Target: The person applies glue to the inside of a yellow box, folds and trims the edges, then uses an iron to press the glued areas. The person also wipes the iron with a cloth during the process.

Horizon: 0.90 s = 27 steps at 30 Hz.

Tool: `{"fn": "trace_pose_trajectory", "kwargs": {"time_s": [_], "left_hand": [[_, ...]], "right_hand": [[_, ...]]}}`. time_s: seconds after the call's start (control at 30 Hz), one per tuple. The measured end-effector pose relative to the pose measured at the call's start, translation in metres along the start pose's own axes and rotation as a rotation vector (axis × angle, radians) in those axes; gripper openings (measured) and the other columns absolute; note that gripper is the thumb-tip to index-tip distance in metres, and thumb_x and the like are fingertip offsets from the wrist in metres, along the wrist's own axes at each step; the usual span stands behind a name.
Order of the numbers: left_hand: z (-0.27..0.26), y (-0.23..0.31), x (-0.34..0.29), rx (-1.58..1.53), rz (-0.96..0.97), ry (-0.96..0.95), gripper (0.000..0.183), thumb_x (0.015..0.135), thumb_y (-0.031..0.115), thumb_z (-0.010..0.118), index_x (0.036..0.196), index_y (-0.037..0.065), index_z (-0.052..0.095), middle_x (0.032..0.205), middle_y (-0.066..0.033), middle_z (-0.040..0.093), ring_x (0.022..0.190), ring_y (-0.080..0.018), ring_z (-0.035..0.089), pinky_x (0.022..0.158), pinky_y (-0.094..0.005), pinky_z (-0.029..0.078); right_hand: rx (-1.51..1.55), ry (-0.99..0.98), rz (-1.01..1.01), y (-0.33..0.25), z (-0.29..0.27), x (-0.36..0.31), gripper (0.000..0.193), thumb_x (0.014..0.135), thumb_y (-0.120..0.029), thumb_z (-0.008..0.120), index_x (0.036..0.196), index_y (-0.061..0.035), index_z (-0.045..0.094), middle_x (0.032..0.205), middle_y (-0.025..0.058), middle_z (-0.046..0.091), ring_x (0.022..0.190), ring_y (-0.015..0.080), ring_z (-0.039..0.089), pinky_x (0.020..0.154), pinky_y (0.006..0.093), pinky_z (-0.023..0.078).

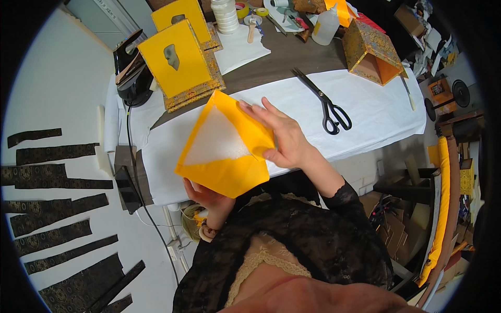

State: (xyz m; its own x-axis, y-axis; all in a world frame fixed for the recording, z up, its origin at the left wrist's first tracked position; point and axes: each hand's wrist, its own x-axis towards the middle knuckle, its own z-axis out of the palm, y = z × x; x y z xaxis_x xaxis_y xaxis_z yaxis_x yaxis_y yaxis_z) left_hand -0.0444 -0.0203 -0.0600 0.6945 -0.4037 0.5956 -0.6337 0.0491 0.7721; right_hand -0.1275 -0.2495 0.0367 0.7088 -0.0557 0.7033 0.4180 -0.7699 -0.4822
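Above the near edge of the white-covered table I hold a yellow fabric-covered foam panel (222, 175), tilted. White padding shows in its middle, with yellow cloth folded over along the sides. My left hand (211, 199) grips the panel's lower edge from beneath; some of its fingers are hidden behind it. On the right side, my right hand (286, 134) lies along the yellow flap, thumb at the lower right edge and fingers along the upper one. Beyond my right hand rest large black scissors (324, 104), their blades slightly apart.
At the back left stand yellow panels with patterned bases (180, 62) and a black iron (133, 78). A patterned open box (373, 55), a clear bottle (325, 27) and a brush (408, 93) are at the right. Dark patterned fabric strips (57, 154) hang or lie on the left white surface.
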Motion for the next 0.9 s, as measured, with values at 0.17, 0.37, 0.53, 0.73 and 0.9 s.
{"fn": "trace_pose_trajectory", "kwargs": {"time_s": [0.17,0.37,0.53,0.73,0.9], "left_hand": [[0.004,0.010,0.007,-0.020,0.027,-0.006,0.110,0.078,0.004,0.079,0.152,0.020,-0.001,0.156,-0.0116,0.023,0.139,-0.0270,0.037,0.112,-0.0467,0.038],[0.001,0.017,0.012,-0.967,-0.597,0.319,0.115,0.075,0.004,0.082,0.154,0.021,0.000,0.154,-0.0113,0.027,0.136,-0.0280,0.040,0.112,-0.0455,0.037],[0.001,0.029,0.027,-0.109,-0.103,0.076,0.119,0.072,0.000,0.082,0.155,0.018,0.000,0.153,-0.0106,0.029,0.133,-0.0276,0.042,0.111,-0.0432,0.037],[-0.003,0.023,0.044,-0.524,-0.339,0.182,0.113,0.072,-0.004,0.079,0.156,0.016,0.006,0.148,-0.0136,0.034,0.132,-0.0255,0.044,0.110,-0.0415,0.038],[-0.003,0.038,0.054,-0.552,-0.452,0.188,0.109,0.072,-0.004,0.079,0.155,0.015,0.011,0.140,-0.0140,0.044,0.127,-0.0248,0.050,0.106,-0.0398,0.043]], "right_hand": [[0.453,0.110,-0.067,0.000,0.007,-0.013,0.075,0.097,-0.046,0.051,0.148,0.0037,0.027,0.140,0.0210,0.053,0.123,0.0363,0.058,0.112,0.0437,0.037],[0.347,0.242,0.030,-0.011,0.002,-0.014,0.049,0.104,-0.036,0.042,0.128,0.0042,0.053,0.117,0.0226,0.067,0.107,0.0306,0.068,0.102,0.0422,0.047],[0.065,0.722,0.525,0.006,-0.035,-0.042,0.026,0.103,-0.018,0.051,0.095,0.0031,0.064,0.083,0.0121,0.070,0.068,0.0137,0.066,0.071,0.0296,0.055],[-0.402,0.348,0.897,0.041,-0.095,-0.135,0.022,0.096,-0.018,0.064,0.098,0.0034,0.067,0.093,0.0106,0.067,0.076,0.0180,0.059,0.067,0.0298,0.050],[-0.772,0.050,0.731,0.039,-0.096,-0.129,0.028,0.081,-0.012,0.074,0.105,0.0020,0.069,0.110,0.0140,0.063,0.100,0.0317,0.058,0.086,0.0398,0.049]]}}
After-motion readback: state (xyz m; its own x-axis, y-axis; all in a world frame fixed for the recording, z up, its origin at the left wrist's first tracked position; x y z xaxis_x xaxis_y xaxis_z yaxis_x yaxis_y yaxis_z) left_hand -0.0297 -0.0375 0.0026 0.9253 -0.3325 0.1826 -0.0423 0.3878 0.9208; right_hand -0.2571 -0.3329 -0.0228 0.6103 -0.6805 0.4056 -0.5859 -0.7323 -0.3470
